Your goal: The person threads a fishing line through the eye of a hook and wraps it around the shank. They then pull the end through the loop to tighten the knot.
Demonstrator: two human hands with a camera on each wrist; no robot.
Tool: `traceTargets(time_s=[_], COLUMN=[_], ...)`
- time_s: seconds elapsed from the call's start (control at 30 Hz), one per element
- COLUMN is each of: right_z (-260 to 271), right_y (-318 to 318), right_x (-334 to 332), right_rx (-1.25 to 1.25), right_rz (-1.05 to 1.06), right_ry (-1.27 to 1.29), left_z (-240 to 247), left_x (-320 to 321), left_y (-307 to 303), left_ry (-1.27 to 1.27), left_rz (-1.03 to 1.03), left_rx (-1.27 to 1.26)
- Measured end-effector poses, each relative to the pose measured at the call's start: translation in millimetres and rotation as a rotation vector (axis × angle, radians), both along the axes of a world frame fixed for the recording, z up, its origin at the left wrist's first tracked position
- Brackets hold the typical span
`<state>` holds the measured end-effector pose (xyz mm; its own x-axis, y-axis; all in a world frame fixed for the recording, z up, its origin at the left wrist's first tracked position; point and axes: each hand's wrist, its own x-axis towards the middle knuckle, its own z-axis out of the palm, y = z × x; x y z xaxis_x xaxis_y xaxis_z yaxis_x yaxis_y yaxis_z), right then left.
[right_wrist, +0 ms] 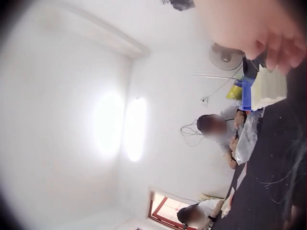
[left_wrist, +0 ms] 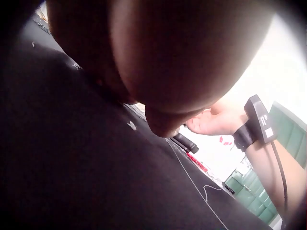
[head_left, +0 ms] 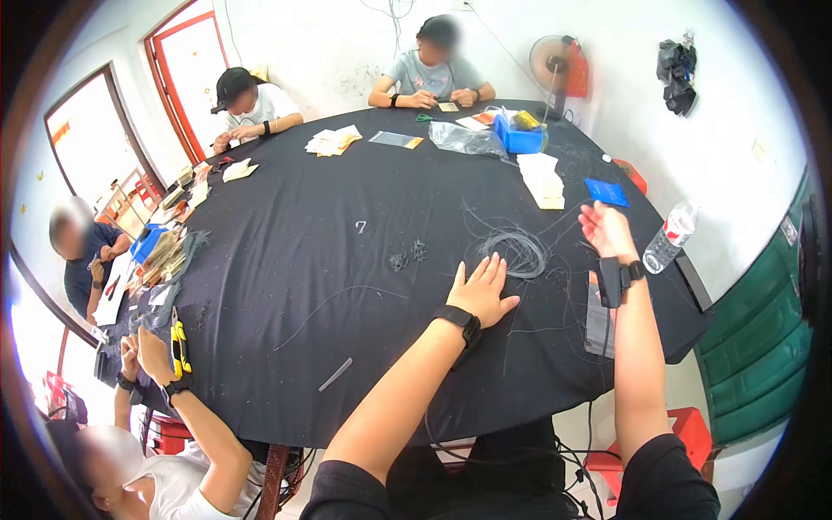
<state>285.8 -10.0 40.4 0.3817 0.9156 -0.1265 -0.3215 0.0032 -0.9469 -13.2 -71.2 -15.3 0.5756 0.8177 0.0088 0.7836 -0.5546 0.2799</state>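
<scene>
A loose coil of thin grey line (head_left: 518, 251) lies on the black tablecloth, right of the middle. My left hand (head_left: 482, 290) rests palm down with straight, spread fingers, its fingertips at the coil's near left edge. My right hand (head_left: 607, 232) is raised to the right of the coil, fingers bent, near a blue packet (head_left: 606, 192). A strand runs from the coil up toward its fingertips; I cannot tell whether they pinch it. In the right wrist view the fingers (right_wrist: 278, 50) of this hand are loosely curled, beside a stack of pale cards (right_wrist: 269, 88).
Loose strands and a grey plastic sleeve (head_left: 600, 321) lie near my right forearm. A water bottle (head_left: 670, 238) stands at the right edge. Two small dark clumps (head_left: 409, 255) lie left of the coil. Yellow-handled pliers (head_left: 179, 342) are at the left, where another person works.
</scene>
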Motion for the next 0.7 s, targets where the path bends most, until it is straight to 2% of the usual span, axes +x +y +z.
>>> traceTargets(time_s=[0.03,0.13,0.23,0.27,0.33,0.37,0.47,0.5,0.6,0.7], right_z=[12.4,54.4,85.1,94.6,92.5,87.4,73.9,64.9,47.0,33.3], right_y=[-5.3,-36.6,-72.6,-89.6,-113.6,-126.7,-167.5,-174.3,-193.6,-209.0], right_x=[2.9,-15.2,-48.4,-71.6,-100.2,-115.8,-156.7,-161.0,-176.8,-188.2], right_rx=[0.057,0.263,0.359,0.363,0.289,0.235,0.103,0.125,0.158,0.138], right_rz=[0.004,-0.009,0.226,0.291,0.490,0.533,0.625,0.644,0.651,0.761], right_ry=[-0.037,-0.152,-0.406,-0.436,-0.571,-0.606,-0.693,-0.711,-0.765,-0.821], left_z=[-0.5,-2.9,20.7,26.4,56.3,76.1,65.9,64.1,58.9,43.9], left_x=[0.0,1.1,6.6,10.6,2.8,0.9,-15.5,-20.5,-40.1,-60.7], left_y=[0.0,-2.7,-8.9,-15.6,-28.3,-45.1,-55.9,-62.6,-74.2,-74.8], left_ry=[-0.021,-0.145,-0.425,-0.618,-1.101,-1.287,-1.433,-1.440,-1.441,-1.369], left_rz=[0.008,0.064,0.111,0.138,0.054,0.116,-0.036,-0.055,0.079,0.195], left_rx=[-0.009,0.279,0.459,0.399,-0.552,-0.865,-1.156,-1.055,-1.118,-1.062])
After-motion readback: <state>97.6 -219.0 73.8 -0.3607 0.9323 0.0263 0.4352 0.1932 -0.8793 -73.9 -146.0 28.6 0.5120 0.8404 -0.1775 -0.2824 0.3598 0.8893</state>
